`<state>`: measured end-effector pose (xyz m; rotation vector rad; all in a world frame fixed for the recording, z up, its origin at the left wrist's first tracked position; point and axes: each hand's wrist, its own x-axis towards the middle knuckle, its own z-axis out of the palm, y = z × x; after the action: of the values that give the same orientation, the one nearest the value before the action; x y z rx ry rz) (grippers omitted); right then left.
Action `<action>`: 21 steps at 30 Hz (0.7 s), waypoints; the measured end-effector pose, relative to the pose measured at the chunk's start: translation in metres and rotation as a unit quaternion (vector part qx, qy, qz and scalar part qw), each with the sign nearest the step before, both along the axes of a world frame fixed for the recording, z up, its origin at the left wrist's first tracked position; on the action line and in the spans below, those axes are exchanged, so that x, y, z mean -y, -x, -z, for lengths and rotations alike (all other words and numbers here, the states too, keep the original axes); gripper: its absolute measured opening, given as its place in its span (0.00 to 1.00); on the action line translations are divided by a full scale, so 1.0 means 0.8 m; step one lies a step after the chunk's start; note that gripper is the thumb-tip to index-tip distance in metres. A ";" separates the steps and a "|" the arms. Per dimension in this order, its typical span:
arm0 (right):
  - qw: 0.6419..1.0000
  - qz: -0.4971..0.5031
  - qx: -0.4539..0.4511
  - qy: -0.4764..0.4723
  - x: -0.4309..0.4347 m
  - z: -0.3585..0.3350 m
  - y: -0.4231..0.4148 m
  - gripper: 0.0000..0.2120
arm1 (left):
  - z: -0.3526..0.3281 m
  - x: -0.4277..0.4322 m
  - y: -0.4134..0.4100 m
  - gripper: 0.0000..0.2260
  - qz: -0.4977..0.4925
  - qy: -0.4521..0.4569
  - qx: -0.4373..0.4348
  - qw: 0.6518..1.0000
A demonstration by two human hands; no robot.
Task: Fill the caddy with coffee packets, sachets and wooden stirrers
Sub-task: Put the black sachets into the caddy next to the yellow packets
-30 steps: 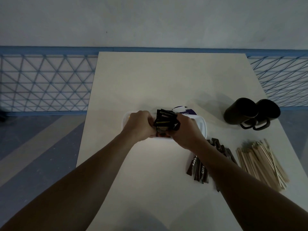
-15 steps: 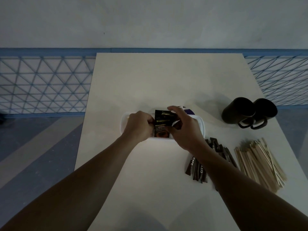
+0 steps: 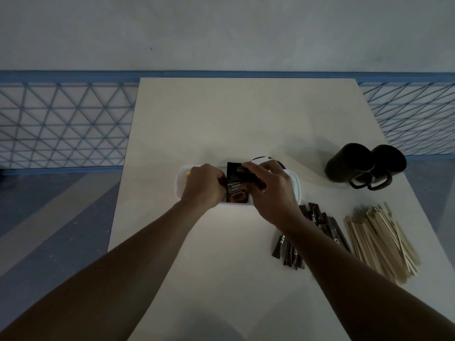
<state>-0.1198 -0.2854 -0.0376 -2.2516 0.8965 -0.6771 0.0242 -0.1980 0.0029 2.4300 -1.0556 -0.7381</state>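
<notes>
A white oblong caddy (image 3: 296, 187) sits mid-table. A stack of dark coffee packets (image 3: 236, 187) stands upright inside it. My left hand (image 3: 203, 187) grips the stack's left side. From the right, my right hand (image 3: 269, 188) curls over the packets' top edge. A purple-and-white packet (image 3: 262, 159) peeks out behind my right hand. Brown stick sachets (image 3: 289, 247) lie on the table, partly under my right forearm. A heap of wooden stirrers (image 3: 380, 239) lies to their right.
Two black mugs (image 3: 364, 166) stand at the right near the table edge. Something small and yellow (image 3: 188, 175) shows at the caddy's left end. Blue lattice railing (image 3: 61, 124) runs behind and beside the pale table (image 3: 246, 114).
The fanned packets have been squared into an upright stack in the caddy. My right hand has shifted from the stack's side to over its top.
</notes>
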 end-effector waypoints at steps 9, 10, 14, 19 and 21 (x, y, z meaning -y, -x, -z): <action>1.000 -0.020 -0.021 0.011 0.002 0.004 -0.004 0.21 | -0.003 0.002 -0.006 0.08 0.041 0.000 -0.008 0.999; 0.999 -0.023 -0.022 0.012 0.002 0.005 -0.003 0.21 | -0.002 0.002 -0.008 0.09 0.040 0.010 -0.017 0.999; 0.999 -0.031 -0.029 -0.011 0.002 0.007 0.001 0.21 | 0.001 0.002 -0.012 0.09 0.037 0.025 -0.044 0.998; 0.998 -0.050 -0.044 -0.020 -0.003 0.007 0.000 0.20 | 0.012 0.001 -0.009 0.08 0.031 0.018 -0.039 0.999; 0.997 -0.055 -0.060 -0.015 -0.003 0.010 -0.001 0.21 | 0.015 0.001 -0.007 0.07 0.032 0.015 -0.033 0.999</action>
<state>-0.1188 -0.2829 -0.0454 -2.3158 0.8255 -0.4808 0.0298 -0.1987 -0.0094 2.3401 -1.1142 -0.8125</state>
